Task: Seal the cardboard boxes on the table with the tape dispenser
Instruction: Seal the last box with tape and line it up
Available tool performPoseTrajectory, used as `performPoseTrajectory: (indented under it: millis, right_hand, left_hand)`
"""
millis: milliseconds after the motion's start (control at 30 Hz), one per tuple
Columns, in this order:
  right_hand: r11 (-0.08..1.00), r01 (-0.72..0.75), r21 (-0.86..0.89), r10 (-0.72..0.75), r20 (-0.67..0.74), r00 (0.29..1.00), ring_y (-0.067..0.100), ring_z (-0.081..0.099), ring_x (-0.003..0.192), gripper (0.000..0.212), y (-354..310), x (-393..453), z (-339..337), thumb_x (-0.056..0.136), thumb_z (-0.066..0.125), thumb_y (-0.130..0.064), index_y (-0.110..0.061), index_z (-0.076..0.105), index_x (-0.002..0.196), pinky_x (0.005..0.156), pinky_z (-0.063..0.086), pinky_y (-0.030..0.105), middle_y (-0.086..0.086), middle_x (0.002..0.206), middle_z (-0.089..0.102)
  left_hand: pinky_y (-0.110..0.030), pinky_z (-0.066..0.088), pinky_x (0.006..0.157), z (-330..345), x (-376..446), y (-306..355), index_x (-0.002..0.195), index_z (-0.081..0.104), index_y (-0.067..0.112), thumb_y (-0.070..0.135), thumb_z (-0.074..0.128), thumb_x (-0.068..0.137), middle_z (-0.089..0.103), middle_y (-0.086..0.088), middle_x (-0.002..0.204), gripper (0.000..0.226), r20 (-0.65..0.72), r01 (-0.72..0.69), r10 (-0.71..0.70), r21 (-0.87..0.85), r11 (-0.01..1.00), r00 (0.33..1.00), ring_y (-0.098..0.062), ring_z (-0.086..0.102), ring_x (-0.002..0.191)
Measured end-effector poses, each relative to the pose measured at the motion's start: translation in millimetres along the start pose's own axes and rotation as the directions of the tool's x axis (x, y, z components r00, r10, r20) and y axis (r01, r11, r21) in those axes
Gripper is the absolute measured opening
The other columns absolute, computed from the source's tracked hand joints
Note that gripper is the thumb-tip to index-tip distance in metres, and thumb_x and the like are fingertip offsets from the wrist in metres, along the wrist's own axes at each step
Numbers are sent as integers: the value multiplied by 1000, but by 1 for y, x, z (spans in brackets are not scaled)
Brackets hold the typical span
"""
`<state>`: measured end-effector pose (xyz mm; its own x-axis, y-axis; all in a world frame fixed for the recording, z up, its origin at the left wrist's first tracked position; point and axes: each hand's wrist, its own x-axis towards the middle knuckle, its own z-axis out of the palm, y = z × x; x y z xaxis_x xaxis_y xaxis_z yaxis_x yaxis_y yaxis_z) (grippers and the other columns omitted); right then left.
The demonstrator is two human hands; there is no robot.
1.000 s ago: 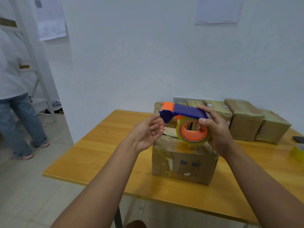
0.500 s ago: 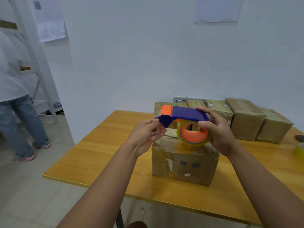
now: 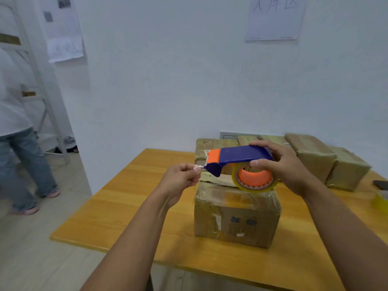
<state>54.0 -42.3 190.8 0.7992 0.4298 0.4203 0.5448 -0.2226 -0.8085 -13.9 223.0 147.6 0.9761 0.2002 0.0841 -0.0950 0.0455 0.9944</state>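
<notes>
**Tape end in hand, not yet on the box**

Your left hand pinches the loose clear tape end just off the dispenser's nose. Right hand is wrapped round the dispenser, thumb on the near side, fingers over the blue top; the roll hangs just above the near box, maybe touching its top, can't tell.

Step, as I read it: drawing out a starter length before laying the strip. The box top shows a raised flap edge under the nose, so the seam looks unsealed.

Next move calls for: pull more tape out, stick the end down over the left edge of the box, then run the dispenser across the seam while holding the flap flat. Keep the tape taut or it'll fold on itself.

Further back on the desk, a row of boxes sits against the wall, apparently already wrapped.
</notes>
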Motion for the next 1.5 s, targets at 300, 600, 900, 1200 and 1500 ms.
performPoseTrajectory:
  millis: [300,600,900,1200,1500]
  right_hand:
    - [997,-19,-80,21,29,999,10,56,109,53,-2,2,6,68,74,-48,-49,60,119,86,53,33,-13,121,57]
    - [995,-27,-97,26,-12,1000,2,62,95,48,-4,1,-16,68,72,-45,-42,64,114,76,48,22,-16,109,63]
    - [986,-87,-139,87,-5,996,4,60,96,51,6,-2,-12,67,70,-45,-37,64,117,74,44,20,-13,110,63]
    - [984,-107,-143,107,-8,994,8,59,101,45,19,-5,-8,68,68,-48,-42,62,113,79,46,25,-15,112,62]
    - [983,-114,-145,112,-16,994,8,58,101,49,21,-4,-4,69,67,-47,-39,61,116,76,46,23,-16,114,60]
  left_hand:
    - [-25,45,62,-1,7,-7,86,70,0,14,63,94,59,-2,66,18,-32,50,-50,1,999,998,-12,51,61]
    - [-25,45,58,-16,13,-18,75,65,6,11,63,94,58,-3,64,19,-136,38,-21,121,992,991,-14,49,60]
    - [-26,45,57,-5,16,-36,74,63,9,22,71,89,59,-3,65,22,-167,128,-100,164,978,981,-13,49,59]
    - [-26,46,59,-3,10,-53,89,64,9,46,66,90,63,-2,75,37,-162,190,-158,211,959,974,-13,55,65]
    - [-18,45,80,4,-2,-54,137,50,24,48,60,92,60,5,124,52,-276,-64,251,546,835,928,-2,53,102]
